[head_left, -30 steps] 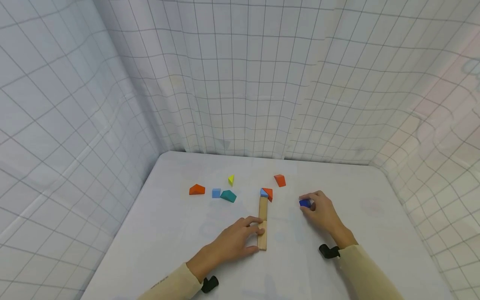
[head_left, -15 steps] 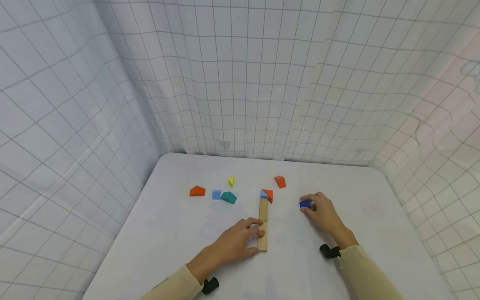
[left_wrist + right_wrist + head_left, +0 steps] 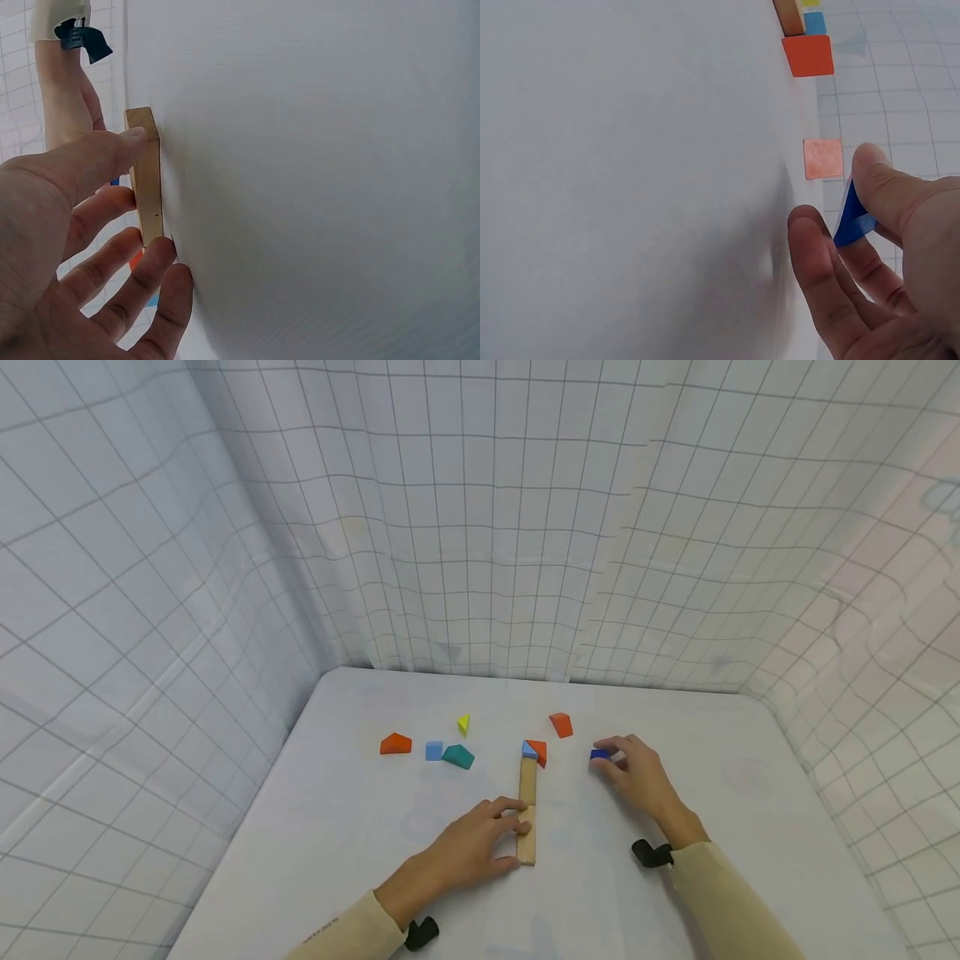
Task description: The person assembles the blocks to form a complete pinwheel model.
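Note:
Two wooden strips lie end to end in a line, the far one (image 3: 528, 781) and the near one (image 3: 527, 847). My left hand (image 3: 467, 846) rests at the near strip, its thumb and fingers touching the wood (image 3: 148, 180) in the left wrist view. A light blue triangle (image 3: 529, 749) and a red-orange piece (image 3: 539, 752) sit together at the line's far end. To the right, my right hand (image 3: 640, 777) pinches a dark blue block (image 3: 599, 754); the right wrist view shows that block (image 3: 853, 216) between thumb and fingers.
Left of the line lie a red-orange piece (image 3: 395, 744), a light blue block (image 3: 434, 751), a teal piece (image 3: 458, 757) and a yellow piece (image 3: 464, 724). Another red-orange block (image 3: 561, 724) is near the back. Grid-patterned curtains (image 3: 480, 527) stand around the white table (image 3: 360, 827).
My right hand has moved slightly left and away from me with the dark blue block. My left hand has stayed at the near wooden strip.

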`<move>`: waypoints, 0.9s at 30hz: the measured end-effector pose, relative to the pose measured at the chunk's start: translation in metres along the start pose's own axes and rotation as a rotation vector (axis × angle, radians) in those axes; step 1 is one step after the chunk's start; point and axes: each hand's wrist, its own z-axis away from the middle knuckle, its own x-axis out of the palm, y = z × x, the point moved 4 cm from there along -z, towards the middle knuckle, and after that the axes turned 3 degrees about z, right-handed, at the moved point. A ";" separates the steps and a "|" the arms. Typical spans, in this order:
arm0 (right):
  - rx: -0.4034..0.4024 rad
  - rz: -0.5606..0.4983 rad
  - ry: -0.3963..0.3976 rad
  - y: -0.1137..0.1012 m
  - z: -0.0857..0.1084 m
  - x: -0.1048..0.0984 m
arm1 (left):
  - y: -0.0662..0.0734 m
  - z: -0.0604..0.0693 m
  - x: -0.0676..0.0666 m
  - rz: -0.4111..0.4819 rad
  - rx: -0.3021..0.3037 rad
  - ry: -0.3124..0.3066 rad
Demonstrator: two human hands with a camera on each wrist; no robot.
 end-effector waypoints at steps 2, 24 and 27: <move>0.010 -0.022 0.005 -0.002 -0.004 0.001 | -0.001 0.000 0.000 0.001 -0.002 0.001; 0.000 -0.146 0.015 -0.035 -0.045 0.007 | -0.003 -0.001 0.001 -0.001 -0.007 0.000; -0.005 -0.166 0.012 -0.039 -0.054 0.007 | -0.003 -0.001 0.001 -0.001 -0.006 0.000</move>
